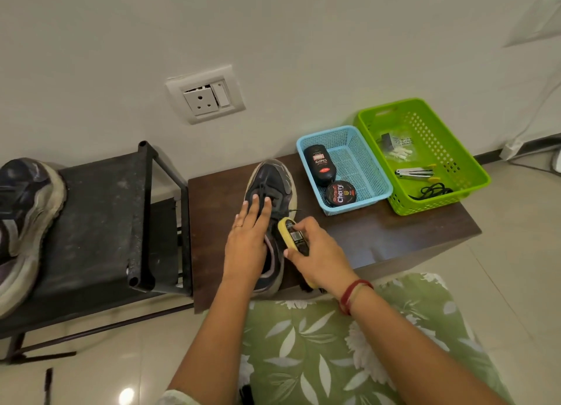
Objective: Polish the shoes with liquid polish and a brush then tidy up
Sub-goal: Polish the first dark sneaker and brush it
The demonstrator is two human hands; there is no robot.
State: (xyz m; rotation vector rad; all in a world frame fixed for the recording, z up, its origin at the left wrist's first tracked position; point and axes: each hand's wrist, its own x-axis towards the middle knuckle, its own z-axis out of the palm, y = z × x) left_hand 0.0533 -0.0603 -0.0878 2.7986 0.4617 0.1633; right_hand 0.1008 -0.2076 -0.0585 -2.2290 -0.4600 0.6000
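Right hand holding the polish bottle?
No, the right hand grips the yellow brush beside the shoe; the polish bottle lies in the blue basket.

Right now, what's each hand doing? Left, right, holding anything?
Left hand: open, fingers flat on the shoe.
Right hand: closed around the yellow brush, at the shoe's side.

A dark shoe [270, 180] lies on the brown worktop [394, 237], toe toward the wall. The left hand [247, 240] presses flat on its laces, fingers [258, 206] straight. The right hand [318, 253] grips a yellow-backed brush [290, 231] at the shoe's side. Nearby stand 2 baskets; the blue basket [355, 162] holds a polish bottle [318, 165] and a tin [340, 193].
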